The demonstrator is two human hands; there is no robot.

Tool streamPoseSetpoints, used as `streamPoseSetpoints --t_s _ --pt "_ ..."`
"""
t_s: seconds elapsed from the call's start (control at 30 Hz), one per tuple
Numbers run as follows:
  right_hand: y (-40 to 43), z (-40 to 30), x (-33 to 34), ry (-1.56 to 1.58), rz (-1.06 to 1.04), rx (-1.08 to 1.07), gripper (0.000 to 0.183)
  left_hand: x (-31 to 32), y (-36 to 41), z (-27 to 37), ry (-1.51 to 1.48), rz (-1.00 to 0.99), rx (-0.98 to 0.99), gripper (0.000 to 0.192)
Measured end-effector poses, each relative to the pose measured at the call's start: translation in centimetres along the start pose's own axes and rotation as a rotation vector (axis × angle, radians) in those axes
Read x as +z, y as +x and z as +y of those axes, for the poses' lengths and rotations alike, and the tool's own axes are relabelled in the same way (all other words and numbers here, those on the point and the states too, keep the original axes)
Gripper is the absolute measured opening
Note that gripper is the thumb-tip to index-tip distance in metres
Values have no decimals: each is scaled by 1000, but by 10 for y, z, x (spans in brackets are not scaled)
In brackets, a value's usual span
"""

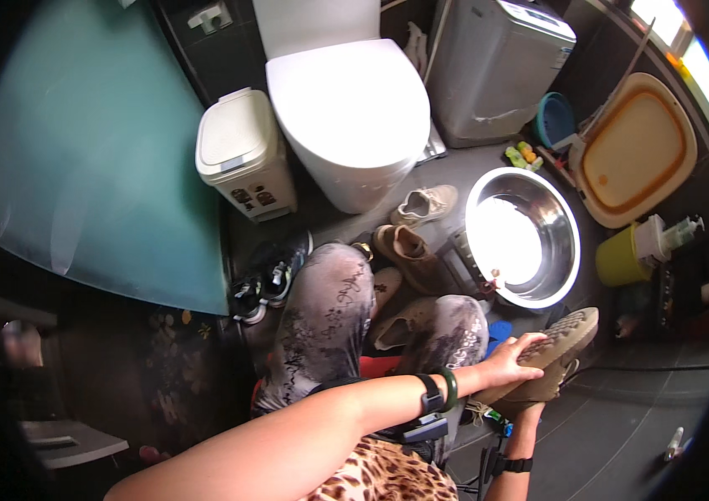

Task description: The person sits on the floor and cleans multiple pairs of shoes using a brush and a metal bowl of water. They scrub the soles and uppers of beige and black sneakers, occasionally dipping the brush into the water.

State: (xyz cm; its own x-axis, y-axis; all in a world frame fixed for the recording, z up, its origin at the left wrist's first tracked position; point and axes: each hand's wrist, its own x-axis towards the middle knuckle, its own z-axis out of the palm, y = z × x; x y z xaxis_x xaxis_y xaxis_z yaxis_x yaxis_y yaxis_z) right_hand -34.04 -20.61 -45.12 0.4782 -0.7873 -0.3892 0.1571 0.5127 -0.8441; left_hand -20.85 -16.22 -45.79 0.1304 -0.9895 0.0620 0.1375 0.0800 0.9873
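Observation:
A tan lace-up shoe [558, 341] is held up at my right side, its patterned sole turned upward. My left hand [514, 363] lies across the sole and edge, fingers and thumb spread against it. From below, my right hand [531, 410] reaches into the shoe; only its wrist end shows and the fingers are hidden. Just beyond the shoe stands a round stainless steel basin [570, 244], its inside partly washed out by glare. Between my knees and the toilet rest a brown shoe [414, 257] and a light beige sneaker [426, 205].
A white toilet [348, 106] and lidded bin [238, 138] stand ahead. Black sneakers [276, 275] lie left of my knees. A washing machine [492, 75], folding tub [639, 150] and yellow-green container [624, 257] are on the right. A frosted glass panel [98, 156] borders the left.

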Motion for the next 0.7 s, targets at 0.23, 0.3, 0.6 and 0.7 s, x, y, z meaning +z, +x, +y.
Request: streamPoseSetpoints --t_s 0.23,0.3,0.6,0.7 --pt "-11 -2 -27 54 -47 -7 52 1 -4 8 -89 -81 -40 81" --pt "-20 0 -38 60 -73 -13 52 2 -4 3 -27 -78 -40 81" --pt "-47 10 -72 72 -172 -69 52 -7 -2 7 -17 -70 0 83" --pt "-49 14 -72 80 -146 -74 53 -6 -6 15 4 -54 0 83"
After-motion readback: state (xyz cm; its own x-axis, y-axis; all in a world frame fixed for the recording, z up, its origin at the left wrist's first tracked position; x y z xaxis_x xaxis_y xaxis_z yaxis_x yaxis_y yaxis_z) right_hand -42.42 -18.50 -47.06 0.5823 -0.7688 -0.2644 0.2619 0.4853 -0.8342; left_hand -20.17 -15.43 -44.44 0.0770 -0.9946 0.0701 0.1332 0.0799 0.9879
